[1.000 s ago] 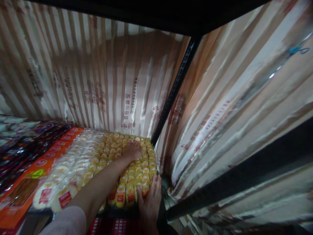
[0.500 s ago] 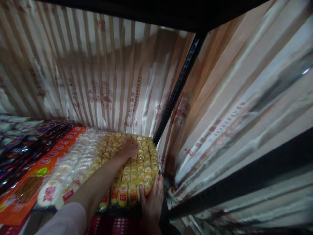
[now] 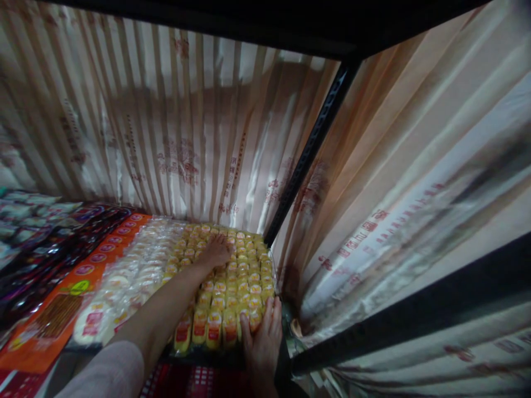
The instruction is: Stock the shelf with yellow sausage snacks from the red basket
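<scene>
Many small yellow wrapped cakes [image 3: 243, 271] stand in tight rows, with red and white labels on the front ones. My left hand [image 3: 215, 251] reaches across them and rests on the tops of the rear rows, its fingers stretched forward and somewhat apart. At the front right corner, my right hand [image 3: 263, 337] lies against the end cakes, thumb parted from the fingers. Neither hand visibly grips a cake. Left of the cakes lie rows of round white items in clear wrappers [image 3: 120, 287], partly hidden by my left forearm.
Orange packets [image 3: 62, 304] and dark shiny packets [image 3: 45, 276] extend leftward. A black slotted post [image 3: 309, 152] rises at the back corner, and a dark bar [image 3: 410, 309] crosses the right. Pleated printed sheeting [image 3: 199, 121] hangs behind. A dark shelf [image 3: 249, 22] is overhead.
The view has shifted slightly, so the scene sits a little further right. My left hand has drawn slightly leftward over the cakes; my right hand stays at the corner.
</scene>
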{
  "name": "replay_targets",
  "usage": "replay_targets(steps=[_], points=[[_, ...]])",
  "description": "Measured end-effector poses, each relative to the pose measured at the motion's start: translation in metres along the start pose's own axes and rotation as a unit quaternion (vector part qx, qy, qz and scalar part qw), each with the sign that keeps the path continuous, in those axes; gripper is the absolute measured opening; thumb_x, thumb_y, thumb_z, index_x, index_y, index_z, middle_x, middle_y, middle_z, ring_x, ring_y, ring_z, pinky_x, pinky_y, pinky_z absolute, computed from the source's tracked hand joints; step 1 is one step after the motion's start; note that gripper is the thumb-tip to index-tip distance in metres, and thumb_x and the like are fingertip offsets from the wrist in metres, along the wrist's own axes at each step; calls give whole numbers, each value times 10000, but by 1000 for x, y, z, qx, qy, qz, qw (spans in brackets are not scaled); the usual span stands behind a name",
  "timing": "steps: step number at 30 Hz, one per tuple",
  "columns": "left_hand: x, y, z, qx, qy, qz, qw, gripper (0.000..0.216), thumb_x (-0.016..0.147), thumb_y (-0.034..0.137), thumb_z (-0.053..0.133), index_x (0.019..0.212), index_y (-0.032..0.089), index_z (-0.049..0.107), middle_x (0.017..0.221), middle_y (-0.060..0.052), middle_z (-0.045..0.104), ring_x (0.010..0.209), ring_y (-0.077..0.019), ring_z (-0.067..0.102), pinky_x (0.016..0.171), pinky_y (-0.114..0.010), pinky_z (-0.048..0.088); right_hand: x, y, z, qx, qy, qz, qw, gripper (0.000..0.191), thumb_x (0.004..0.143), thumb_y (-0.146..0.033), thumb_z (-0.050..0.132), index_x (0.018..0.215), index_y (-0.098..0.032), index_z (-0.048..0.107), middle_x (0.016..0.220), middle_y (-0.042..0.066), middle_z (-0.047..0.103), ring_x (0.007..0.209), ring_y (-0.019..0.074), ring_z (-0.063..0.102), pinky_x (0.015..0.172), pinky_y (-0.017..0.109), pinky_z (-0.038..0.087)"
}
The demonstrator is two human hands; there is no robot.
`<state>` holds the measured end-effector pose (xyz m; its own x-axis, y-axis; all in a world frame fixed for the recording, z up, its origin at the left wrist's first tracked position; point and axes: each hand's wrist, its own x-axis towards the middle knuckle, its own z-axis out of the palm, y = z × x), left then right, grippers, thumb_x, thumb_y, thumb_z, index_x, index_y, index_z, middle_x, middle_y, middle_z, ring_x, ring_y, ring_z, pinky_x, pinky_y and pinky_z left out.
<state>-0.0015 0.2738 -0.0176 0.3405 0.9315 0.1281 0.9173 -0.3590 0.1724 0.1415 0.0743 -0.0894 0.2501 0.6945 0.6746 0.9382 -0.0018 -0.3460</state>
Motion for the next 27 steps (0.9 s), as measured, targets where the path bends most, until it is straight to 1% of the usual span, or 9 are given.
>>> replay_targets(steps=[2, 4, 7, 9, 13, 17, 21, 24, 27], points=[[1, -1, 0, -3, -3, -4, 1000, 516, 917, 378, 231, 1280, 96, 465, 1373, -157, 443, 1300, -240, 348, 1078, -426, 205, 0, 1, 1, -1, 0, -1, 1000, 847, 833, -634, 346, 1447, -94, 122, 1442, 224, 267, 1289, 352, 320, 956, 503, 369], [1, -4, -2, -4, 4, -13, 1000, 541, 919, 387, 212, 1325, 90, 410, 1420, -159, 376, 1341, -251, 279, 1087, -451, 182, 0, 3, 2, -5, 0, -4, 1000, 853, 830, -646, 331, 1447, -93, 128, 1442, 225, 270, 1287, 353, 323, 952, 496, 373], [0, -13, -6, 4, 9, -53, 999, 579, 917, 408, 186, 1364, 77, 350, 1462, -171, 287, 1373, -289, 189, 1091, -510, 130, 1, 3, 3, -6, 2, -7, 1000, 848, 832, -643, 329, 1445, -89, 137, 1445, 224, 265, 1288, 347, 325, 951, 485, 378], [-3, -20, -6, 10, -1, -65, 998, 570, 913, 396, 205, 1356, 76, 365, 1453, -167, 310, 1371, -286, 197, 1101, -492, 117, 1, 3, 3, -3, 2, -6, 1000, 840, 834, -636, 341, 1442, -88, 150, 1448, 224, 259, 1292, 343, 320, 962, 485, 370], [-7, -28, -1, 15, -19, -50, 998, 565, 909, 385, 222, 1341, 57, 381, 1428, -159, 364, 1360, -243, 243, 1119, -409, 100, 1, 2, 3, 1, -1, -3, 1000, 849, 833, -649, 317, 1436, -71, 163, 1441, 232, 268, 1300, 338, 310, 976, 491, 354], [-7, -29, -1, 17, -18, -47, 999, 560, 911, 415, 211, 1327, 93, 403, 1418, -141, 388, 1346, -241, 277, 1111, -430, 109, 1, 3, 3, 3, -5, -2, 1000, 844, 834, -649, 314, 1436, -75, 167, 1436, 228, 282, 1298, 336, 316, 968, 488, 358], [-7, -33, -6, 23, 10, -59, 998, 534, 920, 387, 185, 1346, 127, 377, 1441, -130, 351, 1360, -257, 233, 1104, -470, 97, 2, 3, 3, 8, -2, -3, 1000, 843, 831, -646, 332, 1438, -84, 168, 1436, 226, 283, 1299, 340, 315, 972, 485, 355], [-9, -37, -7, 23, 10, -38, 999, 532, 918, 409, 198, 1335, 142, 392, 1406, -130, 406, 1345, -264, 263, 1098, -491, 105, 1, 4, 3, 9, -2, -8, 1000, 838, 834, -640, 334, 1433, -75, 180, 1435, 235, 277, 1300, 343, 314, 974, 483, 354], [-8, -41, -6, 19, -5, -16, 1000, 534, 911, 431, 220, 1314, 146, 424, 1367, -121, 458, 1327, -251, 299, 1102, -462, 126, 1, 4, 4, 12, 5, -13, 1000, 831, 834, -640, 334, 1428, -75, 196, 1433, 237, 277, 1289, 349, 328, 964, 486, 364]])
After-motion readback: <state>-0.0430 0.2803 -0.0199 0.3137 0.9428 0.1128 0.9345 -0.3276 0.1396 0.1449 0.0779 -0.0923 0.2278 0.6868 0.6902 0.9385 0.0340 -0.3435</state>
